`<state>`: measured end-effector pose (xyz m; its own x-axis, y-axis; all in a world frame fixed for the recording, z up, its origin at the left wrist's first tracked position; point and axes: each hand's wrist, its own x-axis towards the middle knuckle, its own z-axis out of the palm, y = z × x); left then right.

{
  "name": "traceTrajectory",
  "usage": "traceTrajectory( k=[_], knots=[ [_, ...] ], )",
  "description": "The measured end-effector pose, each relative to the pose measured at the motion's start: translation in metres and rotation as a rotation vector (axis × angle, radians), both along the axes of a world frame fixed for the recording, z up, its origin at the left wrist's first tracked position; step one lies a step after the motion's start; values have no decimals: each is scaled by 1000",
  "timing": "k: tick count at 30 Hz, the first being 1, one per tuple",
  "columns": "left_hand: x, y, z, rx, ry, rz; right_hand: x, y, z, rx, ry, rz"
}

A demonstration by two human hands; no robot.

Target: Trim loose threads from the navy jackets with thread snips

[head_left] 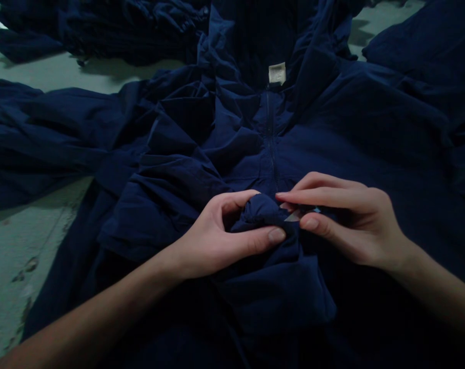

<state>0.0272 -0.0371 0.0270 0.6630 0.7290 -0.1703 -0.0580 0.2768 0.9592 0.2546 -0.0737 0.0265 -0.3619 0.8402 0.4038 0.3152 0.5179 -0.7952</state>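
A dark blue jacket [332, 138] lies spread out, with a zipper [271, 138] down its middle and a small pale label [277, 74] at the neck. My left hand [220, 236] grips a bunched fold of the jacket between thumb and fingers. Just to the right, my right hand [351, 218] is closed around a small tool with a pointed, pale metal blade [292, 217]. The blade tip touches or nearly touches the bunched cloth. Most of the tool is hidden by the fingers.
More dark blue cloth [132, 31] is heaped at the back left. Another dark blue piece [428, 46] lies at the back right. The pale green table [24, 266] shows along the left side, with dark marks on it.
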Motion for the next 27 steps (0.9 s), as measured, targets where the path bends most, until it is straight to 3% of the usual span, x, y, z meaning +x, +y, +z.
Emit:
traceTrajectory(
  k=[21,27],
  knots=[
    [5,-2,2,28,34,-24,-2,-2,0,-80,75,-7],
    [3,-3,2,45,72,-29,-2,-2,0,-47,119,-120]
  ],
)
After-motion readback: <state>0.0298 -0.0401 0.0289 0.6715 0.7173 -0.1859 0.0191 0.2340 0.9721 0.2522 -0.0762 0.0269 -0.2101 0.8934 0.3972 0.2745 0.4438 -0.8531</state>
